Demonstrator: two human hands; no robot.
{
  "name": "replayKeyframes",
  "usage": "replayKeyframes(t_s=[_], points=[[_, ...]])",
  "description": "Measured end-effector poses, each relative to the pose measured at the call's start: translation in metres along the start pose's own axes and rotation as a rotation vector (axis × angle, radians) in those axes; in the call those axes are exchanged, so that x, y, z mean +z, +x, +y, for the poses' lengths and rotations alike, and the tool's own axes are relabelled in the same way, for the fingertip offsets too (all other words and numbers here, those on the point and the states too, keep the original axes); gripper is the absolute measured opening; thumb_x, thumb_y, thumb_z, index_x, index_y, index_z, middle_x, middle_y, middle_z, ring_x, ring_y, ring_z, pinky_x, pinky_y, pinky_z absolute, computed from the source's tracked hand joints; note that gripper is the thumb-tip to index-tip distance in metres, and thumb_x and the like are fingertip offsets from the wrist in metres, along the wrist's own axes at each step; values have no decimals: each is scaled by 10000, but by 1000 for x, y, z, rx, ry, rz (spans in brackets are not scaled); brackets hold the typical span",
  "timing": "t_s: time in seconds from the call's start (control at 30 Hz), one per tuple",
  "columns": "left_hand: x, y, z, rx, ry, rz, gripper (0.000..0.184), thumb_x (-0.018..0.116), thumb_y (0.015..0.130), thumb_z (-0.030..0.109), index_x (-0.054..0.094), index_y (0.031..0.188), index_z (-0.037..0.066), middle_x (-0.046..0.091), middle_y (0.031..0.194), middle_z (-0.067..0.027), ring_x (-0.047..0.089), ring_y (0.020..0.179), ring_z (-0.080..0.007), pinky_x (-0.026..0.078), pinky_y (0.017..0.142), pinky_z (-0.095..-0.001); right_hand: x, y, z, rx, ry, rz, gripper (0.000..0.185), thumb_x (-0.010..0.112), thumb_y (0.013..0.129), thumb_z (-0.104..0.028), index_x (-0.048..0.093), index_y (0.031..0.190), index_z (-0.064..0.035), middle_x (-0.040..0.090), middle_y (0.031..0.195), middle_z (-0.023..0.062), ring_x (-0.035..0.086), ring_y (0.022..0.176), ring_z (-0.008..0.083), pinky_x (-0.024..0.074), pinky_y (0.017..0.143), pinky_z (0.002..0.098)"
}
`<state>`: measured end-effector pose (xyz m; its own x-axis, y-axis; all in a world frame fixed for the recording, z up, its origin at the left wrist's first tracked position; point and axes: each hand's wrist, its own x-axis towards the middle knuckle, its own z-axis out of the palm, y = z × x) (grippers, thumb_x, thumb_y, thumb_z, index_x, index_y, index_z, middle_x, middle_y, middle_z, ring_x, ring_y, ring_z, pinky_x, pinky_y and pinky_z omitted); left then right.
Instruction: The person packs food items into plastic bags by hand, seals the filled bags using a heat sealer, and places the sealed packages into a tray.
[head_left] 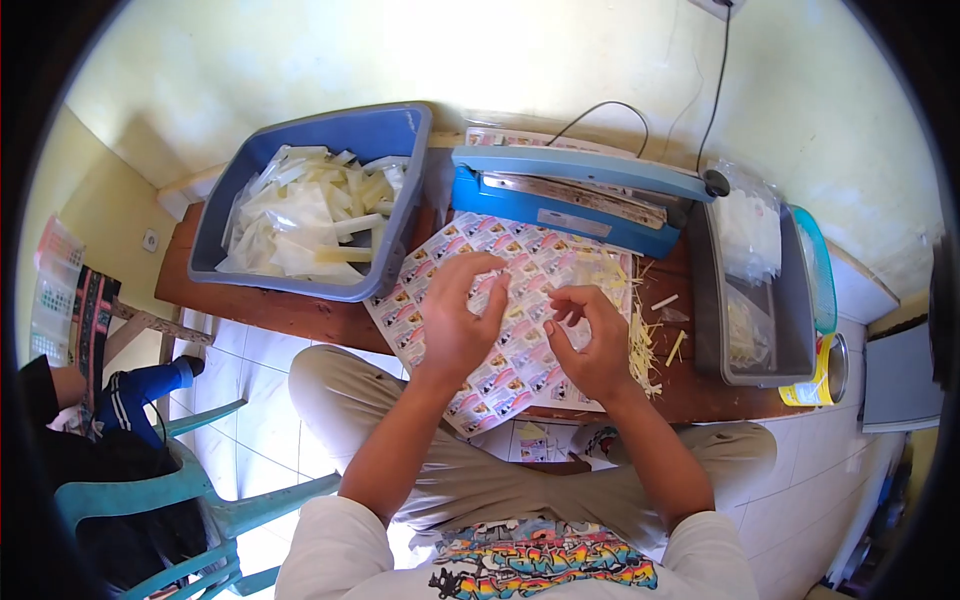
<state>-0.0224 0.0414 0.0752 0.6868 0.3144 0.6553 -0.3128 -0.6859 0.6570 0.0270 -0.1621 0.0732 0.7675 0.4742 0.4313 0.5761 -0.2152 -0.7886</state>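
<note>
My left hand (462, 315) hovers over the left part of a printed paper sheet (520, 270), its thumb apart from the curved fingers and nothing visible between them. Facing it, my right hand (592, 345) is loosely curled with a gap between thumb and forefinger; no held thing shows. Just beyond both hands stands a blue impulse sealer (565, 215), its light-blue lever arm (590, 167) lying along the top. A clear plastic piece (598, 268) appears to lie on the sheet near the sealer, though its outline is faint.
On the left, a blue-grey bin (208, 240) holds many filled plastic packets (300, 215). To the right, a grey bin (705, 300) contains clear bags (748, 235). Pale strips (645, 350) litter the wooden bench (690, 400). A yellow can (815, 375) and green chair (215, 500) flank me.
</note>
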Motion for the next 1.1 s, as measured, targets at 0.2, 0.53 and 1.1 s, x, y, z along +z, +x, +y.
replayKeyframes(t_s=[0.2, 0.53, 1.1], points=[[-72, 46, -15, -63, 181, 135, 168, 784, 962, 35, 753, 1120, -14, 783, 1046, -156, 774, 963, -274, 602, 891, -381, 54, 78, -34, -180, 136, -19, 387, 780, 907, -32, 676, 1280, -20, 721, 1066, 134, 724, 911, 230, 585, 809, 352], [-135, 109, -164, -263, 362, 60, 234, 637, 1001, -28, 778, 1181, 17, 817, 1066, -168, 801, 981, -273, 619, 884, -391, 211, 244, -23, -358, 182, -296, 283, 756, 922, -19, 685, 1193, 17, 778, 1073, 186, 789, 943, 287, 640, 807, 378], [-151, 96, -189, -695, 612, -277, 271, 629, 987, 53, 794, 1191, -15, 780, 1105, -278, 749, 1075, -442, 567, 999, -490, 305, 288, 26, -171, -506, -1086, 528, 936, 833, -219, 728, 1296, -74, 807, 1179, 144, 768, 1118, 337, 598, 973, 435]])
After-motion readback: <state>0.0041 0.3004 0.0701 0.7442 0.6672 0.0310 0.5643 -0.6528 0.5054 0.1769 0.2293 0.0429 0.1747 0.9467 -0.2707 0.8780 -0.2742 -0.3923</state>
